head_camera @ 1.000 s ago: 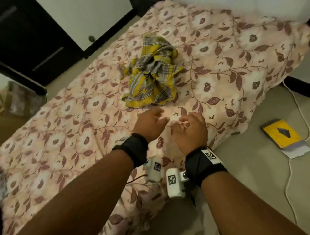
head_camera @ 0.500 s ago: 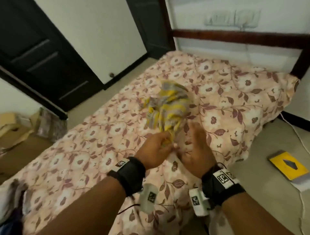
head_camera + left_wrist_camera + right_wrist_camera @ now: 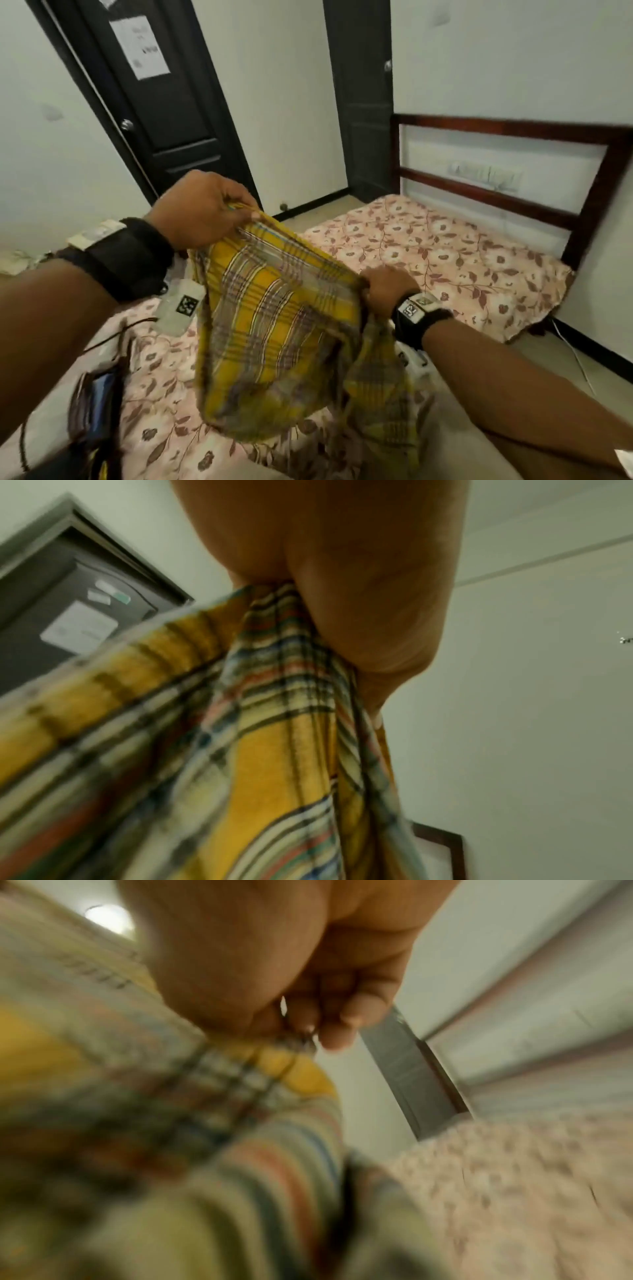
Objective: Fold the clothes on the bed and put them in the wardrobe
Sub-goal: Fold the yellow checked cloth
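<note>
A yellow plaid cloth (image 3: 277, 329) hangs in the air above the bed (image 3: 445, 263), stretched between both hands. My left hand (image 3: 219, 209) is raised and pinches the cloth's upper edge; the left wrist view shows the fabric (image 3: 274, 723) bunched in the left hand's (image 3: 342, 601) grip. Lower and to the right, my right hand (image 3: 380, 287) grips the other end of that edge. In the blurred right wrist view the right hand's (image 3: 291, 1010) fingers curl round the plaid cloth (image 3: 205, 1096). The rest of the cloth droops down to the bed's near edge.
The bed has a pink floral sheet and a dark wooden headboard (image 3: 513, 164) against the white wall. A black door (image 3: 164, 102) stands at the back left, a second dark door (image 3: 363, 102) in the corner. Dark items (image 3: 96, 411) lie on the bed's near left.
The cloth lay crumpled on the bed a second ago; both hands reached it, took hold and lifted it, spreading it between them. The head view has tilted up toward the doors.
</note>
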`<move>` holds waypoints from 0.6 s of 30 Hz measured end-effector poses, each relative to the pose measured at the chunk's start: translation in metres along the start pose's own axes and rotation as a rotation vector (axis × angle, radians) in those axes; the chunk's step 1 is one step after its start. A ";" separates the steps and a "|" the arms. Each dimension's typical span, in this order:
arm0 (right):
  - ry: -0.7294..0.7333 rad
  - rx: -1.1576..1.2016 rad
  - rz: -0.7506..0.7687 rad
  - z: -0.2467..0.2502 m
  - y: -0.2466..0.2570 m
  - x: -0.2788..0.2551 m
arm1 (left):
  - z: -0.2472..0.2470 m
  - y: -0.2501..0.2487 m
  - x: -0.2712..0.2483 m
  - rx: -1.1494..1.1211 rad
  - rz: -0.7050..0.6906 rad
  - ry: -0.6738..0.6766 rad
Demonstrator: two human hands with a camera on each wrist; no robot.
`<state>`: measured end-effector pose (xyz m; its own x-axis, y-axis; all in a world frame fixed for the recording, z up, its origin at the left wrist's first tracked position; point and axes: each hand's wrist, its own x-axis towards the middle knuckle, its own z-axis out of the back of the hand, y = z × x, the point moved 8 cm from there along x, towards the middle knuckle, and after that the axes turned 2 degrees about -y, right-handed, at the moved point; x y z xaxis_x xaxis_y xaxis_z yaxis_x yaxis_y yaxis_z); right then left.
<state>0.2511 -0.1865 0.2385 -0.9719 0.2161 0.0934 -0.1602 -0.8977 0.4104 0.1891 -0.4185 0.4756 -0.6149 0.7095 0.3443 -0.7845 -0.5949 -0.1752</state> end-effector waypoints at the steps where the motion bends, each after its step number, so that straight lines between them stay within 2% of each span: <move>1: -0.046 -0.089 -0.015 0.029 0.006 0.009 | 0.014 0.006 -0.004 0.024 0.017 -0.030; 4: -0.214 -0.261 -0.023 0.128 0.028 0.036 | 0.043 0.024 -0.012 0.069 0.063 -0.120; 7: -0.192 -0.304 0.072 0.198 0.059 0.050 | 0.068 0.039 -0.009 0.102 0.078 -0.238; 9: -0.167 -0.133 0.165 0.223 0.078 0.053 | 0.085 0.055 -0.005 0.127 0.104 -0.322; 12: -0.108 0.357 0.130 0.242 0.074 0.052 | 0.100 0.077 0.004 0.128 0.164 -0.380; 14: -0.024 0.574 0.191 0.250 0.073 0.044 | 0.107 0.084 0.010 0.116 0.187 -0.399; 15: 0.028 0.525 0.234 0.253 0.073 0.042 | 0.113 0.086 0.013 0.118 0.188 -0.423; 16: 0.066 0.351 0.261 0.254 0.072 0.040 | 0.121 0.087 0.016 0.124 0.189 -0.458; 18: 0.097 -0.226 0.227 0.253 0.059 0.042 | 0.138 0.086 0.022 0.130 0.189 -0.509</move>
<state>0.2448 -0.1336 0.4965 -0.9973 -0.0275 0.0681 0.0392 -0.9835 0.1767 0.1195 -0.5058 0.5955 -0.6019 0.3330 0.7259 -0.6284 -0.7583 -0.1733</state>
